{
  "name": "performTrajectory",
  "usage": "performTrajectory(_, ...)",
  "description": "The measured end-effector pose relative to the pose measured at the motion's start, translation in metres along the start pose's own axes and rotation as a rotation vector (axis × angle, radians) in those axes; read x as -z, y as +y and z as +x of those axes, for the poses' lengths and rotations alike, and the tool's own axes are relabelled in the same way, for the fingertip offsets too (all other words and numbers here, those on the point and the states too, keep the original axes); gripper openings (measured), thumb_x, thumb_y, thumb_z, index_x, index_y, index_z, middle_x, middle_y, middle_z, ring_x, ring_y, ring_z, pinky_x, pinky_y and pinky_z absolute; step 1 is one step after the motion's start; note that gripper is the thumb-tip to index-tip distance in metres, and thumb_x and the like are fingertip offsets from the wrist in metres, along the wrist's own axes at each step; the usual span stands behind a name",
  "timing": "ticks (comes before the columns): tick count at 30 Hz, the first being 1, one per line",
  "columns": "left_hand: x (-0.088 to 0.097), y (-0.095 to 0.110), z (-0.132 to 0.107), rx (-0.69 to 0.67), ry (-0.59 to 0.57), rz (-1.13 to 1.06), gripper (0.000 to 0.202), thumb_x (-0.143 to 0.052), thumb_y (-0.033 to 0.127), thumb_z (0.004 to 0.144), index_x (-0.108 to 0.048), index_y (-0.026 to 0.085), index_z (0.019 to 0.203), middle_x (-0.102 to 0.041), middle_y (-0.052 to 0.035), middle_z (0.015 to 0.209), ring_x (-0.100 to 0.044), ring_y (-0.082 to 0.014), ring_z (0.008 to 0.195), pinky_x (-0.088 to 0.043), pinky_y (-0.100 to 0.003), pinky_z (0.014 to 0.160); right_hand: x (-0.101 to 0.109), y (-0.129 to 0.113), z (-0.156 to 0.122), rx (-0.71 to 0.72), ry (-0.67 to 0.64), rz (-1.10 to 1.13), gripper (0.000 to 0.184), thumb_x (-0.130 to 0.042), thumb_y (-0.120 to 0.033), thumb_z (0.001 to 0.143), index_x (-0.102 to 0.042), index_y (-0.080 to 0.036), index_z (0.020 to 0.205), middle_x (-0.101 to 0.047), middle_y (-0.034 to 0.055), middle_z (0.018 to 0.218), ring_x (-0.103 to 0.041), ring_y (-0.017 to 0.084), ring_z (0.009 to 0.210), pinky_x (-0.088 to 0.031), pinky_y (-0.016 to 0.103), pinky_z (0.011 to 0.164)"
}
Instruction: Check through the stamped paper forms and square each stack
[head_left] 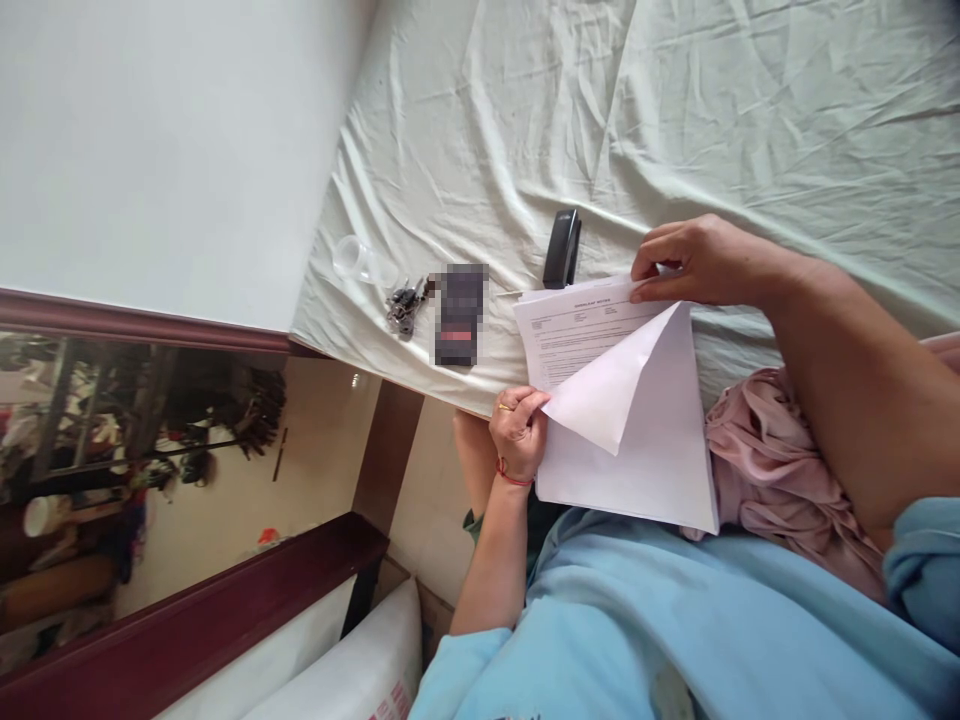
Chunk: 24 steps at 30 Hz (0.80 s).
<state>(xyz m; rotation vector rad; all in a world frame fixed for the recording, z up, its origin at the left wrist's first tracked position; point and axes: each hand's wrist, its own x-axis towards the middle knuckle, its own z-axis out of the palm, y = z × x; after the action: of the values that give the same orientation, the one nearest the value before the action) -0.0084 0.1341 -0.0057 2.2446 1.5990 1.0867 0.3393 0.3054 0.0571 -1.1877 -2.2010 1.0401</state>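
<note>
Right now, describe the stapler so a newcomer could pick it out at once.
Start at the pale green bedsheet and find the stack of printed papers both hands are holding. Just past the stack's far printed edge, beside the right hand, lies the stapler. It is a slim, glossy black bar, unlike the bunch of keys and clear plastic cup further along.

Black stapler [562, 248], white papers [637, 440], pale green bedsheet [675, 120].
</note>
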Motion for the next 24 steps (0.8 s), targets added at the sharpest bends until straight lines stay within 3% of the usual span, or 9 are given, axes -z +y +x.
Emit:
performTrajectory(5, -0.001, 0.002, 0.001, -0.04, 0.047, -0.023, 0.034, -0.06, 0.0, 0.093, -0.082, 0.025, 0.101, -0.078, -0.0032, 0.097, -0.073, -0.0172, 0.09, -0.058, -0.028, 0.08, 0.003, -0.006, -0.003, -0.015, -0.025, 0.035, 0.045, -0.072, -0.073, 0.09, -0.087, -0.029, 0.093, -0.074, 0.0057, 0.093, -0.059, 0.022, 0.079, -0.045, 0.041, 0.078)
performTrajectory(9, -0.001, 0.001, 0.001, -0.045, 0.043, -0.009, 0.032, -0.062, 0.001, 0.095, -0.082, 0.025, 0.101, -0.078, -0.0029, 0.097, -0.074, -0.0168, 0.089, -0.058, -0.028, 0.08, 0.003, -0.013, -0.004, -0.083, 0.029, 0.068, 0.046, -0.075, -0.073, 0.089, -0.088, -0.032, 0.106, -0.074, 0.0056, 0.094, -0.059, 0.023, 0.078, -0.045, 0.041, 0.075)
performTrajectory(14, -0.002, -0.001, 0.001, -0.036, 0.032, -0.004, 0.032, -0.062, 0.001, 0.096, -0.083, 0.026, 0.101, -0.079, -0.003, 0.098, -0.074, -0.017, 0.09, -0.059, -0.029, 0.079, 0.003, -0.015, -0.002, -0.009, 0.045, 0.075, 0.044, -0.076, -0.076, 0.086, -0.085, -0.033, 0.087, -0.073, 0.0082, 0.098, -0.061, 0.028, 0.09, -0.047, 0.042, 0.08)
performTrajectory(18, -0.001, 0.0, 0.001, -0.059, 0.044, -0.016, 0.032, -0.063, 0.001, 0.097, -0.082, 0.026, 0.101, -0.079, -0.0027, 0.098, -0.074, -0.0167, 0.09, -0.058, -0.029, 0.079, 0.002, -0.014, -0.001, 0.02, 0.008, 0.055, 0.045, -0.073, -0.074, 0.089, -0.083, -0.031, 0.084, -0.072, 0.0072, 0.096, -0.06, 0.025, 0.086, -0.047, 0.042, 0.081)
performTrajectory(24, -0.002, 0.001, 0.002, -0.057, 0.048, -0.011, 0.033, -0.061, 0.001, 0.096, -0.082, 0.026, 0.101, -0.079, -0.003, 0.098, -0.074, -0.0173, 0.091, -0.06, -0.03, 0.083, 0.001, -0.006, -0.001, -0.016, 0.069, -0.028, 0.042, -0.071, -0.068, 0.093, -0.084, -0.029, 0.103, -0.074, 0.0086, 0.106, -0.057, 0.022, 0.078, -0.047, 0.044, 0.08)
